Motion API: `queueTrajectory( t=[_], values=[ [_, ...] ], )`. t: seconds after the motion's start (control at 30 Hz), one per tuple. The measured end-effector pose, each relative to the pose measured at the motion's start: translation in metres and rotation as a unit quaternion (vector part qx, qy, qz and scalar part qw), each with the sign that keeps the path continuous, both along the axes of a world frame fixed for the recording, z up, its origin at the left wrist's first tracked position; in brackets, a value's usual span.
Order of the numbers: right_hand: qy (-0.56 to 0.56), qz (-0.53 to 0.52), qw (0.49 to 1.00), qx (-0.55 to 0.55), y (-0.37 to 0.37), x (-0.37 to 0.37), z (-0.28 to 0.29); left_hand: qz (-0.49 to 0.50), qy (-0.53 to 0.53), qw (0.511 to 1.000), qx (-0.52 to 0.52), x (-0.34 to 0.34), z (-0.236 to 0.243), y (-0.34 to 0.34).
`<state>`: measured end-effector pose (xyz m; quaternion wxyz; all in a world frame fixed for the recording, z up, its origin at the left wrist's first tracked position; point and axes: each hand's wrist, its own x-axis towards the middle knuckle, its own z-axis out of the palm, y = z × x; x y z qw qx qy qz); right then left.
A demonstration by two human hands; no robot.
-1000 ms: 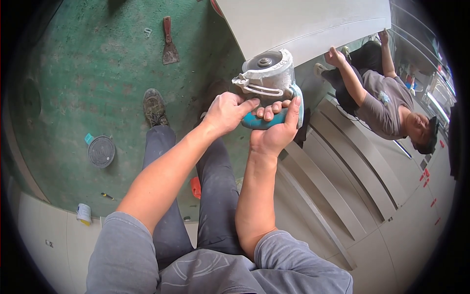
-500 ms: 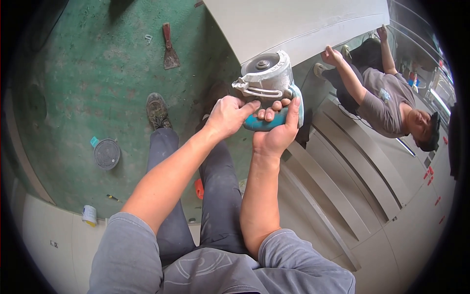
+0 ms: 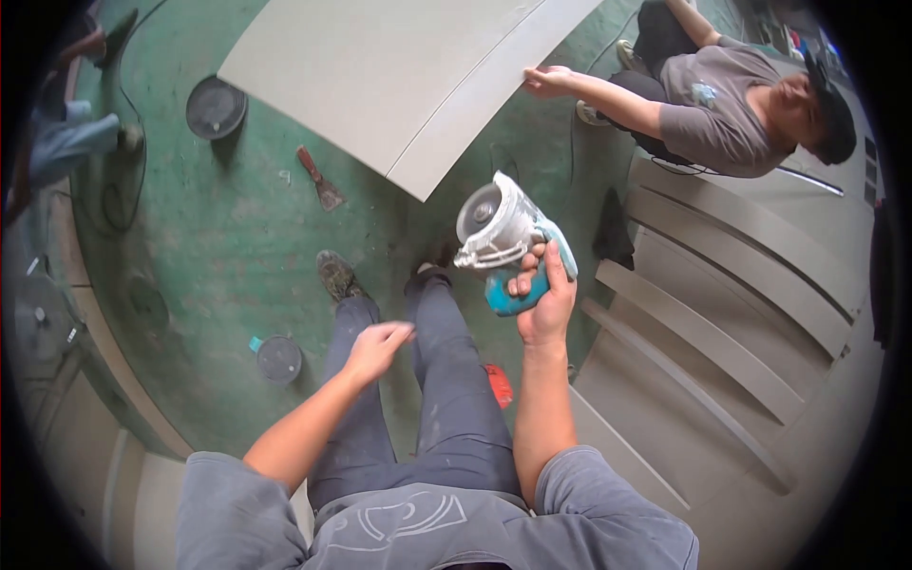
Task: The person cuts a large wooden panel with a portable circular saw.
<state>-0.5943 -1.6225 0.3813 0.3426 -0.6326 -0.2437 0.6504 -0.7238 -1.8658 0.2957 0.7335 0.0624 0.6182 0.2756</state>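
Observation:
My right hand [image 3: 543, 294] grips the teal handle of a handheld circular saw [image 3: 499, 214], whose metal guard and blade face up. My left hand [image 3: 378, 347] hangs apart from the saw over my legs, empty, fingers loosely extended and slightly blurred. Beyond the saw, a large pale panel [image 3: 408, 76] with a curved line along it is held at its right edge by a co-worker [image 3: 722, 119] crouching at the upper right. A red-handled scraper [image 3: 318, 179] lies on the green floor [image 3: 209, 237] below the panel.
A dark round lid or pad [image 3: 216, 106] and a smaller one [image 3: 278, 359] lie on the floor, with cables nearby. Curved pale strips [image 3: 731, 256] lie at the right, an orange object [image 3: 498, 385] by my leg. Another person's legs [image 3: 81, 147] show at the left edge.
My left hand has left the saw and dropped down and left. The saw in my right hand is lower in view. The scene has shifted, showing more panel and the person at left.

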Motion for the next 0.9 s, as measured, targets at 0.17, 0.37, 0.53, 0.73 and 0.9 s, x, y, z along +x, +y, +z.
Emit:
queueTrajectory(
  t=[0.17,0.37,0.53,0.73,0.9],
  values=[
    [-0.019,-0.012,1.000,-0.022,0.179,0.155,0.130,-0.178,0.135,0.967,-0.120,0.065,0.139,0.094],
    [0.058,-0.092,0.990,-0.094,0.433,0.355,0.284,-0.161,0.220,0.955,-0.114,0.225,0.291,0.301],
    [0.135,-0.148,0.968,-0.148,0.618,0.494,0.412,-0.079,0.246,0.962,-0.088,0.355,0.423,0.511],
    [0.198,-0.151,0.951,-0.184,0.781,0.567,0.503,-0.001,0.256,0.965,-0.048,0.436,0.530,0.734],
    [0.212,-0.152,0.950,-0.173,0.900,0.514,0.520,0.018,0.229,0.972,-0.041,0.389,0.536,0.863]
  ],
)
